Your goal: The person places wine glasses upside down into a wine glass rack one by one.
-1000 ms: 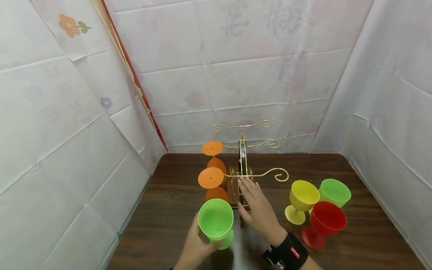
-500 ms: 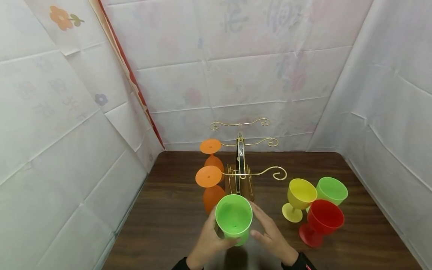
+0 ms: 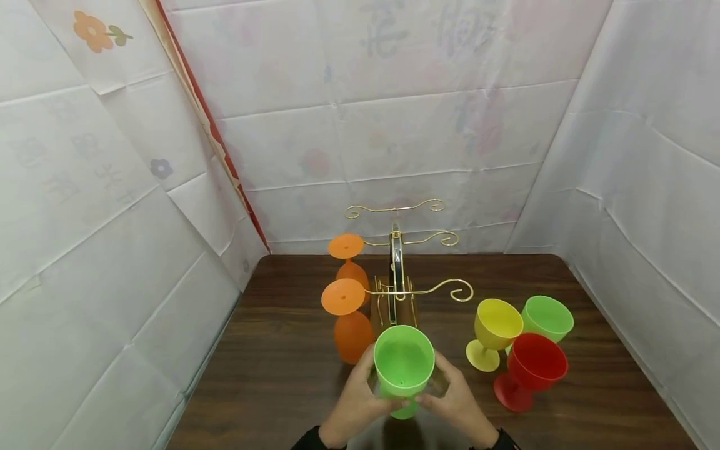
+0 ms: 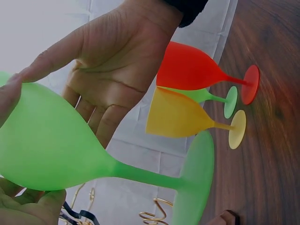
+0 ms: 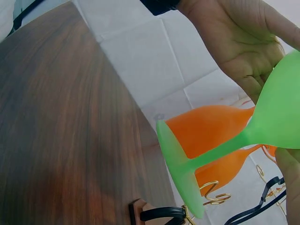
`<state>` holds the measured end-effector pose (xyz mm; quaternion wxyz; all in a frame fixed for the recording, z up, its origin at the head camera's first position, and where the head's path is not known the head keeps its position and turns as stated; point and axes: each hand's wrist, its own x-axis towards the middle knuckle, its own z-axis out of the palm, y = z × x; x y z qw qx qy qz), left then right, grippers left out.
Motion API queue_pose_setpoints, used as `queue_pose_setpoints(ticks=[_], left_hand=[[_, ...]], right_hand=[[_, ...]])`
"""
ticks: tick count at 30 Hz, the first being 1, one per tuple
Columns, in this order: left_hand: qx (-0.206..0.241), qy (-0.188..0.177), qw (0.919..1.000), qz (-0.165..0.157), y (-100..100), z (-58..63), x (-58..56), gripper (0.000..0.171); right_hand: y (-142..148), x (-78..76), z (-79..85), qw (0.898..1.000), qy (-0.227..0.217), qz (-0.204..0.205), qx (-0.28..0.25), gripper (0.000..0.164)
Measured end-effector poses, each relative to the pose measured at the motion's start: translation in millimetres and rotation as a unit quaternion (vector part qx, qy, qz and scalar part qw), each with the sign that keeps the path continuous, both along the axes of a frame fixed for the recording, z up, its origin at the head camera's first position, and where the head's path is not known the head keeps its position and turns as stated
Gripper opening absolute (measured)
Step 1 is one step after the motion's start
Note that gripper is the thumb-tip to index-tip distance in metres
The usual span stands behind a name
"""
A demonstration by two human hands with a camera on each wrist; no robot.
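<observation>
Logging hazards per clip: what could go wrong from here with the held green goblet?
The held green goblet, off the table, might slip from the hands. Moving it leftward could knock the nearer orange goblet, hanging upside down close by. That one and the farther orange goblet hang on one side of the rack, which may tip if bumped.

Faint, perhaps mirror-image characters (image 3: pixel 384 32) on the white wall sheets (image 3: pixel 405 144), none clearly legible.
</observation>
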<state>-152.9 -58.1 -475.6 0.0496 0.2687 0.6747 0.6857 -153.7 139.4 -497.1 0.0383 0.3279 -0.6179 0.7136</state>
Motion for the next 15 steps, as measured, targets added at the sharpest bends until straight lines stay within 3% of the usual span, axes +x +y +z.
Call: queue_pose_setpoints(ticks=[5,10,13,15], left_hand=[[0.001,-0.024,0.9995,-0.023,-0.3,2.7,1.7,0.079],[-0.002,-0.017,0.9995,-0.028,-0.3,4.6,2.5,0.076],[0.009,-0.001,0.9995,-0.031,-1.2,5.6,3.3,0.076],[0.025,0.020,0.9988,-0.038,-3.0,6.1,3.2,0.076]], right_hand=[[0.4,-0.7,-2.3,0.999,-0.019,0.023,-0.026,0.069],[0.1,-0.4,-0.6,0.999,-0.014,0.023,-0.030,0.068],[0.3,1.5,1.6,1.000,-0.011,0.004,-0.015,0.069],[0.9,3.2,3.7,0.999,0.002,-0.031,0.014,0.072]])
